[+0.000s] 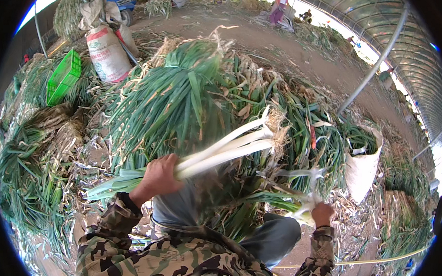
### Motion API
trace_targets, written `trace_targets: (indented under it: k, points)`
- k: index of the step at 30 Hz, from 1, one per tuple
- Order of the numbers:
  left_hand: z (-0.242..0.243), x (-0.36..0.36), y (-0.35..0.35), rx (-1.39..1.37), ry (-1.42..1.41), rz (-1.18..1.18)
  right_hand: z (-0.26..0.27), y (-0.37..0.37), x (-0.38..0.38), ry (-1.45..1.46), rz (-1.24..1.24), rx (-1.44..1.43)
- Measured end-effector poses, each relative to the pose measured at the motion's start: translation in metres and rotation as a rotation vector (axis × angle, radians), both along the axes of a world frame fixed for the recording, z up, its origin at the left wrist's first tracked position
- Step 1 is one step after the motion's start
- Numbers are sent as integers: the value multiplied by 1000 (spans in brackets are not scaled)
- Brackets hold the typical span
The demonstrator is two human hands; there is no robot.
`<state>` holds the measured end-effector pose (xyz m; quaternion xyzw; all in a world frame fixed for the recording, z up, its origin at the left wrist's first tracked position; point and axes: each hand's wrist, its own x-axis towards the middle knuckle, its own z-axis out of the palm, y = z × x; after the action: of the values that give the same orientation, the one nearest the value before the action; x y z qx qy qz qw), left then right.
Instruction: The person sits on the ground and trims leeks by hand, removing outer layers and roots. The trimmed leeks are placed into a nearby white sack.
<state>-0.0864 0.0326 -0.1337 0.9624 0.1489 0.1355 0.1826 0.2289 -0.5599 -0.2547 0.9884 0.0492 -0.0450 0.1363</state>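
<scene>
My left hand [161, 176] grips a small bunch of Welsh onions [226, 149] around the lower stalks. Their white shafts slant up to the right and end in tangled tan roots; the green leaves trail out to the left behind my wrist. Off to the right, my right hand [322, 214] is closed on torn, whitish-green onion leaves [301, 213], which are blurred by motion. Beyond my knees lies a large tied bundle of green onions [170, 98], leaves toward me. More unpeeled onions [301, 101] are heaped to the right of it.
A green plastic crate [64, 78] leans at the left near a printed woven sack [107, 53]. An open white sack [364, 164] stands right. A slanted metal pole [376, 63] rises beyond it. A yellow hose [383, 260] crosses the littered ground. People [278, 10] are in the distance.
</scene>
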Motion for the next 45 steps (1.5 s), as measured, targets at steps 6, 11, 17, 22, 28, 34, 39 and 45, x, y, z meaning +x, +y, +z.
trace_targets:
  k: [6, 11, 17, 22, 28, 34, 39, 45]
  points:
    - [2, 9, -3, -51, 37, -2, 10, -37, -8, 147, 21, 219]
    - [8, 1, 2, -25, 2, 29, 141, 67, 14, 129, -136, 1659]
    - [-1, 2, 6, -118, 5, 110, 194, 145, 46, -246, 163, 2191]
    - [-8, -9, 19, -218, 1, 219, 63, 259, 12, 133, 549, 1579]
    - [-14, -15, 24, -400, -48, 292, -15, 321, -163, 1597, 701, 450]
    - [-23, -19, 31, -422, -34, 268, 130, 316, 7, 475, 767, 863]
    - [-23, -12, 29, -369, -36, 246, 318, 225, 182, -707, 371, 775]
    - [-10, -15, 29, -309, -10, 255, 293, 259, 160, -269, 301, 1017]
